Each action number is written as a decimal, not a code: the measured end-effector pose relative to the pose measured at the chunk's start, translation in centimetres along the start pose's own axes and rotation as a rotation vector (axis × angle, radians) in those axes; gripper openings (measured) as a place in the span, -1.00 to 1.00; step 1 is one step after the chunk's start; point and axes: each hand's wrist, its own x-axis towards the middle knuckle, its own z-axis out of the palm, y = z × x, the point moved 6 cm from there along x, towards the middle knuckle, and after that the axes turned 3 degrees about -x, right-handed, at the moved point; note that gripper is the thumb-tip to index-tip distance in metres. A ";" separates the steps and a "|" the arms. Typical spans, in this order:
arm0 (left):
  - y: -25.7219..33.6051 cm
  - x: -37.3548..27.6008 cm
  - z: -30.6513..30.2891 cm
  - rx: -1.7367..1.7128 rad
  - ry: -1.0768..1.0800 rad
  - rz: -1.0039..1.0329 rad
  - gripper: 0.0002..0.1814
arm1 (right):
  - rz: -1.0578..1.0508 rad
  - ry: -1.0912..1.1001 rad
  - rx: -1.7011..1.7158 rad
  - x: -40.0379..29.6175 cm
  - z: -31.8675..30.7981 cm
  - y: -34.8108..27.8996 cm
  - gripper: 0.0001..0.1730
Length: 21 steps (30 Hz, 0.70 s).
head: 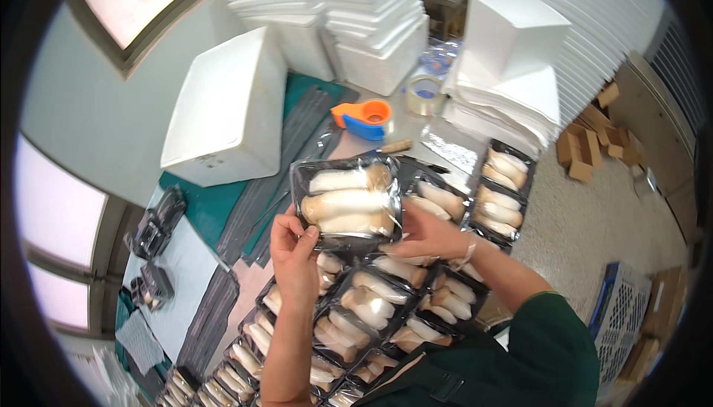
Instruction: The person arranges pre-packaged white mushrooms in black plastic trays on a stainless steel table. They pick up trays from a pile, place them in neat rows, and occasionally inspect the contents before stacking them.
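A black tray of king oyster mushrooms (346, 204), wrapped in clear film, is held up above the table. My left hand (295, 251) grips its lower left corner, the thumb on the front rim. At the right edge of the tray is my right hand (431, 234), slightly blurred, gripping its lower right side; some fingertips are hidden behind it. Beneath both hands lie rows of similar wrapped mushroom trays (367, 298). Two more trays (499, 192) stand in line to the right, and another mushroom tray (437, 198) lies just beyond my right hand.
An orange and blue tape dispenser (365, 119), a wooden-handled tool (395, 146) and a roll of clear tape (424, 95) lie beyond the held tray. White foam boxes (223, 106) and stacked foam lids (373, 0) rise behind. Cardboard boxes (579, 151) sit on the floor at right.
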 end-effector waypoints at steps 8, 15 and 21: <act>-4.1 -5.0 3.7 0.479 -0.360 -0.185 -0.53 | -0.290 0.748 -0.035 2.1 -13.3 -5.6 -0.38; -5.1 -7.4 -5.3 0.701 -0.248 -0.180 -0.61 | -0.040 0.481 -0.481 5.4 -24.7 -4.4 -0.64; -2.9 -9.4 -6.4 0.814 -0.209 -0.222 -0.64 | 0.458 0.282 -0.726 7.2 -25.1 8.0 -0.53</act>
